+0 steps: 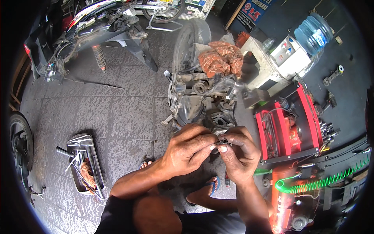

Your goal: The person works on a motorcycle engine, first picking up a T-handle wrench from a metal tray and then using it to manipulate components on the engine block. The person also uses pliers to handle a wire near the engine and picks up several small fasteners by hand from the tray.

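Note:
Both of my hands meet in front of me, low in the middle of the view. My left hand and my right hand pinch one small dark metal part between thumbs and fingertips; most of it is hidden by the fingers. Just beyond them stands a stripped scooter engine and rear wheel assembly with an orange patterned rag draped on top. My foot in a blue sandal shows below the hands.
A metal tray with wrenches and a rag lies on the tiled floor at left. A red tool chest, a green coiled air hose and an orange compressor sit at right. A partly dismantled scooter stands at the back left.

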Demonstrator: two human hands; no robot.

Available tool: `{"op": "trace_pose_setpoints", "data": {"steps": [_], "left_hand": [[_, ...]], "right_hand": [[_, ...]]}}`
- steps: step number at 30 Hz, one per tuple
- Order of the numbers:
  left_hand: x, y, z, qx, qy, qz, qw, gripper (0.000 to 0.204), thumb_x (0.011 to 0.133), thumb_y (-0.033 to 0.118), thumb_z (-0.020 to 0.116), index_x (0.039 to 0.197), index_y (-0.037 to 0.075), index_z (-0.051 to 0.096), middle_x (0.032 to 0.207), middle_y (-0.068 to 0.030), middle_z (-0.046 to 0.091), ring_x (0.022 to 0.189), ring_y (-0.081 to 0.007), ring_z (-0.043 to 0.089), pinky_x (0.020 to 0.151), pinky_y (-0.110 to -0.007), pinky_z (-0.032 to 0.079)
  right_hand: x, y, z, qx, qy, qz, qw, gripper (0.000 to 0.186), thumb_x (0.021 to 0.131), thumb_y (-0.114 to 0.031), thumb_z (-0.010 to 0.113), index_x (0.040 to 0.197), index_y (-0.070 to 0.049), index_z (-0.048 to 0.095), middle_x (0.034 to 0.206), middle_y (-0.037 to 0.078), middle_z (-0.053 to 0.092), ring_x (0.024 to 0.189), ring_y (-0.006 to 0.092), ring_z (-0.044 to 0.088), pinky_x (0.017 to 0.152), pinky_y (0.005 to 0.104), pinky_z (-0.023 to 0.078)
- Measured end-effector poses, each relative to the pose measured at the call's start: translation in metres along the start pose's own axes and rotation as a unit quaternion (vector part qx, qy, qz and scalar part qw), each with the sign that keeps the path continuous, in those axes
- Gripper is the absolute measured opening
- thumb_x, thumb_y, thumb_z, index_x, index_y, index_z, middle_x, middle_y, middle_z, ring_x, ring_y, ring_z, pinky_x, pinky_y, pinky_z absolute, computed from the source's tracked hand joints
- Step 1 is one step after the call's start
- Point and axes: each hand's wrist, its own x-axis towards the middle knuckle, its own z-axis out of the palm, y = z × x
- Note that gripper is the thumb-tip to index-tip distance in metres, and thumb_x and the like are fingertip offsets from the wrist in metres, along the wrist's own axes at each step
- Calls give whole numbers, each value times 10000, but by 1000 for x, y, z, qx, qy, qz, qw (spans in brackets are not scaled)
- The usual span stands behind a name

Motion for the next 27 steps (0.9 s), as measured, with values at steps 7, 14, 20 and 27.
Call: {"op": "trace_pose_setpoints", "data": {"steps": [7,14,20,27], "left_hand": [[-4,0,-5,44,-4,32,999,260,763,-15,760,1015,20,706,936,-107,659,820,-290,652,718,-398,529],[-5,1,13,68,-33,18,997,173,808,36,742,977,35,706,902,-112,639,762,-290,646,643,-386,521],[-22,-1,12,54,-62,-15,996,77,827,41,663,886,-10,664,695,-134,654,550,-259,630,532,-343,487],[-24,12,48,3,-125,-51,991,51,846,72,653,852,24,637,611,-135,617,501,-271,632,489,-360,466]], "right_hand": [[-9,-4,1,-44,-8,-50,998,198,822,29,752,1016,10,714,955,129,682,845,218,665,746,320,537],[-18,1,-16,-69,-1,-50,996,208,816,-26,786,1006,-12,704,952,124,696,853,240,685,753,355,548],[-44,10,12,258,96,189,943,97,976,-76,670,1020,11,667,940,-2,651,882,75,587,779,241,487],[-80,10,-5,252,227,228,913,77,970,-90,679,963,-14,685,898,-15,653,838,62,559,763,240,468]]}}
